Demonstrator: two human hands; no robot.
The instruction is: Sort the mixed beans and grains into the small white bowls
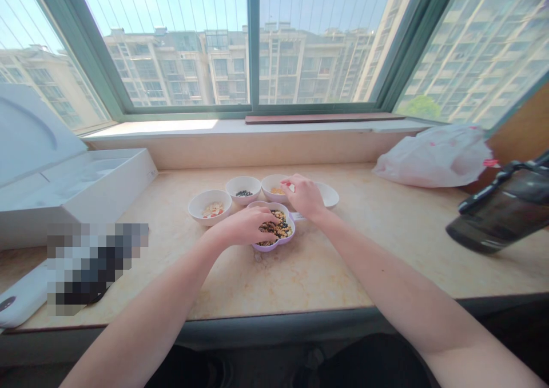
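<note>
A lilac flower-shaped dish (pixel 286 239) of mixed beans and nuts sits on the stone counter. My left hand (pixel 244 226) rests over its left side with fingers curled into the mix. My right hand (pixel 302 196) hovers behind the dish, over a white bowl (pixel 271 186) of yellow grains, its fingertips pinched together on something too small to name. Left of that stand a white bowl (pixel 243 187) with dark beans and a white bowl (pixel 209 204) with red and pale pieces. A white plate (pixel 329 195) lies partly hidden behind my right hand.
A white open box (pixel 81 188) stands at the left, with a white flat device (pixel 21 299) near the front edge. A white plastic bag (pixel 433 156) and a dark jug (pixel 501 211) are at the right. The window sill (pixel 257 128) runs behind.
</note>
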